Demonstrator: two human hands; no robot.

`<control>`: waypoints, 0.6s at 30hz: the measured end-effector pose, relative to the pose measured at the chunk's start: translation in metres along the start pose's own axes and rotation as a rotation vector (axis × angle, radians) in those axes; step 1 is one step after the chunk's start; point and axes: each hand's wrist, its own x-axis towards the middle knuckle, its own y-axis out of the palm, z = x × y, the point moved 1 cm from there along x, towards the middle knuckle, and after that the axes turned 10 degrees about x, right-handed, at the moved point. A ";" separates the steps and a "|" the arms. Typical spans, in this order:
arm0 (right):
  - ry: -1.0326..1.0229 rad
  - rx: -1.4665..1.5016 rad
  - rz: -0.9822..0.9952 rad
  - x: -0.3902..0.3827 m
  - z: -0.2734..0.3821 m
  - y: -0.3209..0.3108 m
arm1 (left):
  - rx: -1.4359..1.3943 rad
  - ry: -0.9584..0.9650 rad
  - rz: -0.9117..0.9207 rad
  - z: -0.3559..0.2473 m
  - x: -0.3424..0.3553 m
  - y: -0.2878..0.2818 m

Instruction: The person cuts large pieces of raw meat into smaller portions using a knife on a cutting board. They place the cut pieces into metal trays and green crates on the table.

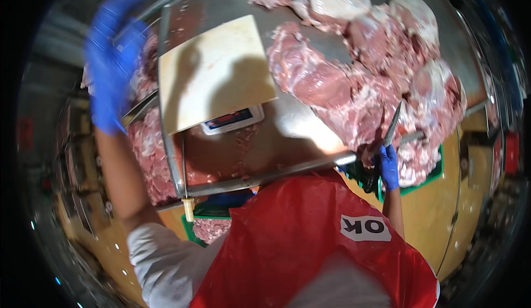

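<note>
My left hand (113, 59), in a blue glove, is raised at the far left over a heap of cut meat (149, 153) beside the table. It is blurred by motion, with thumb and fingers apart and nothing visible between them. Low at the right, at the table's near edge, my blue-gloved right hand (389, 167) is closed round a knife (393, 124). The blade points up and away, close against a large piece of raw meat (359, 100). The hand hides the knife's handle.
The metal table (298, 117) carries a white board (213, 75), partly covering a small scale (232, 121). More meat (381, 37) lies at the far right. A wooden-handled tool (188, 208) hangs at the near left edge. Green crates (202, 218) with meat stand below.
</note>
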 end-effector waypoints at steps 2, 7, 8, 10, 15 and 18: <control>0.015 0.117 -0.061 -0.017 -0.012 0.002 | -0.340 -0.092 0.421 -0.082 -0.094 0.090; -0.153 -0.040 -0.234 -0.001 -0.062 -0.004 | -1.151 -0.662 0.554 -0.177 -0.195 0.293; -0.149 -0.030 -0.234 0.003 -0.058 0.000 | -1.094 -0.776 0.447 -0.178 -0.191 0.313; -0.212 -0.187 -0.301 0.008 -0.053 0.010 | -0.750 -0.878 0.189 -0.182 -0.147 0.318; -0.260 -0.503 -0.349 0.025 -0.010 0.020 | -0.475 -1.313 0.047 -0.114 -0.146 0.428; -0.241 -0.596 -0.387 0.052 -0.011 -0.015 | -1.135 -1.442 -0.084 -0.122 -0.124 0.443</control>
